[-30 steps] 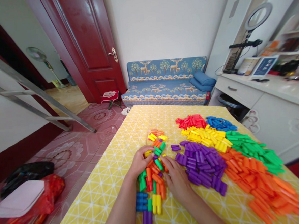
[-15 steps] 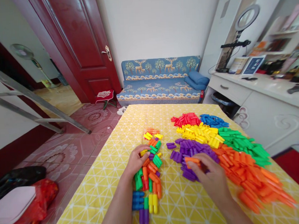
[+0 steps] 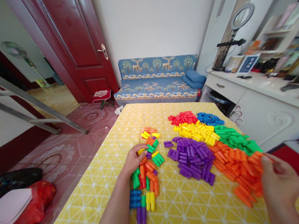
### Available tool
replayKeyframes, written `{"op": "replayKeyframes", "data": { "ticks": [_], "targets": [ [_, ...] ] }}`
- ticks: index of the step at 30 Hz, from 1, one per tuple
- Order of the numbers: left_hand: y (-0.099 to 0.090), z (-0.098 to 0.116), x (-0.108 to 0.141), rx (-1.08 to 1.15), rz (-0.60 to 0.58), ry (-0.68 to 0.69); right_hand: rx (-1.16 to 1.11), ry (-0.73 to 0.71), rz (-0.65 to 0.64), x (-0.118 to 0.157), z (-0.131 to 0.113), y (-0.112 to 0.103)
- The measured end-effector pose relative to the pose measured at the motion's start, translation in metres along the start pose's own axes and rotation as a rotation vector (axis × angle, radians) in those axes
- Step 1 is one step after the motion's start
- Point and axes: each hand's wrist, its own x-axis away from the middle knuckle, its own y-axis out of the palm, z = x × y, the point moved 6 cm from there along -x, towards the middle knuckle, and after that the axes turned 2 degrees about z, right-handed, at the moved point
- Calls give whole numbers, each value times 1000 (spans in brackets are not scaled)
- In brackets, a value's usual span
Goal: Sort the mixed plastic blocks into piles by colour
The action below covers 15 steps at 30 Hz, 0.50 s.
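Note:
My left hand (image 3: 135, 160) rests at the left edge of a joined figure of coloured bullet-shaped building blocks (image 3: 150, 175). Its thumb and fingers are closed around a yellow building block (image 3: 141, 151), beside a small purple one (image 3: 148, 155). Over at the right, my right hand (image 3: 282, 180) is at the far side of the orange block pile (image 3: 240, 169). Its thumb and fingers pinch an orange building block (image 3: 256, 157), partly hidden by the thumb. A joined purple pair (image 3: 168, 144) lies between the figure and the purple pile (image 3: 194, 156).
Red (image 3: 182, 117), yellow (image 3: 197, 132), blue (image 3: 209, 118) and green (image 3: 236, 138) block piles lie on the yellow patterned tablecloth (image 3: 94, 196). Beyond the table stands a blue sofa (image 3: 158, 82). A white cabinet (image 3: 273, 107) is at the right, a metal ladder (image 3: 34, 102) at the left.
My right hand has moved right, from over the purple pile to the orange pile's right side. My left hand stays at the figure. The view has shifted slightly.

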Motion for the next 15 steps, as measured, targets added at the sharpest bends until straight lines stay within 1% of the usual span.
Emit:
{"op": "replayKeyframes", "data": {
  "ticks": [3, 5, 8, 15],
  "targets": [
    [0, 1, 0, 0, -3, -3, 133, 110, 8, -1, 15, 2],
    [0, 1, 0, -4, -2, -5, 200, 113, -27, -2, 17, 4],
    [0, 2, 0, 0, 2, -4, 275, 38, -54, -1, 12, 5],
    [0, 3, 0, 29, 12, -1, 367, -156, -46, 2, 7, 7]
  ]
}}
